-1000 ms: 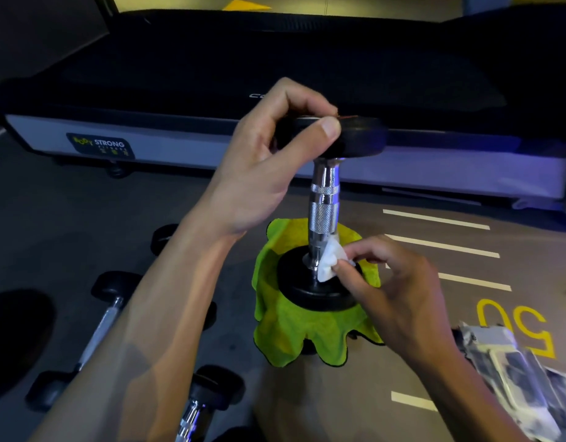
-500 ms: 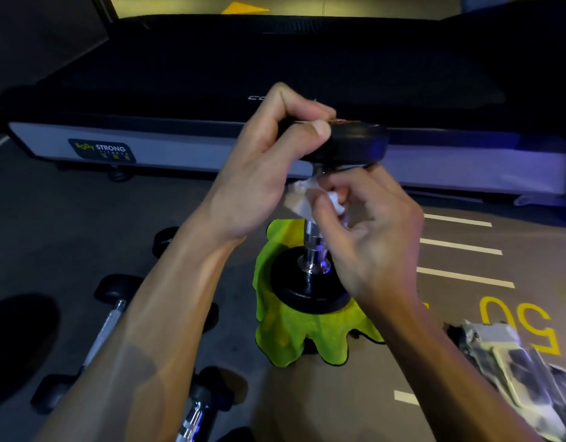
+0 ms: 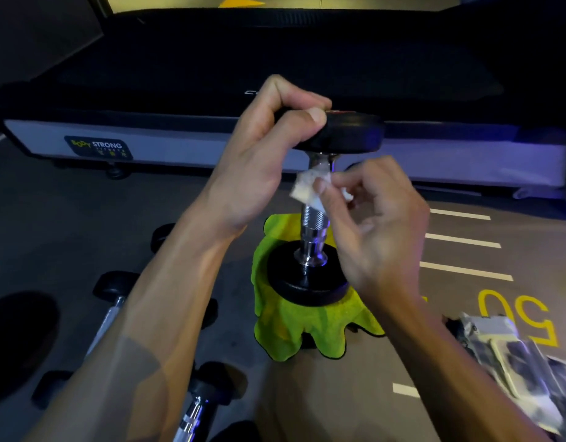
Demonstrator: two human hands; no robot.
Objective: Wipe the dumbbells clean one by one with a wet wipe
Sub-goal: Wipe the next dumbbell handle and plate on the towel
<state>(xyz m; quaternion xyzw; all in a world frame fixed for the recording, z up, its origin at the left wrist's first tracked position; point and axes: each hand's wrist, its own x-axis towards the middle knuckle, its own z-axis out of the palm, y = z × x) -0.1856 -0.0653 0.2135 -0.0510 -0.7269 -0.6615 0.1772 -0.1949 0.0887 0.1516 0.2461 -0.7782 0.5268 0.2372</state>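
Observation:
A black-headed dumbbell (image 3: 313, 224) with a chrome knurled handle stands upright on a lime-green cloth (image 3: 294, 330) on the floor. My left hand (image 3: 259, 161) grips its top head from the left and holds it steady. My right hand (image 3: 377, 224) pinches a small white wet wipe (image 3: 307, 188) against the upper part of the handle, just under the top head. The lower head rests on the cloth.
Other dumbbells lie on the floor at the left (image 3: 109, 314) and lower middle (image 3: 195, 409). A wet wipe pack (image 3: 511, 362) lies at the lower right. A treadmill base (image 3: 179, 145) spans the back. White lines and a yellow "50" mark the floor at the right.
My right hand slid the wipe up from the bottom of the handle to just under the top head. My left hand kept its hold on the top head.

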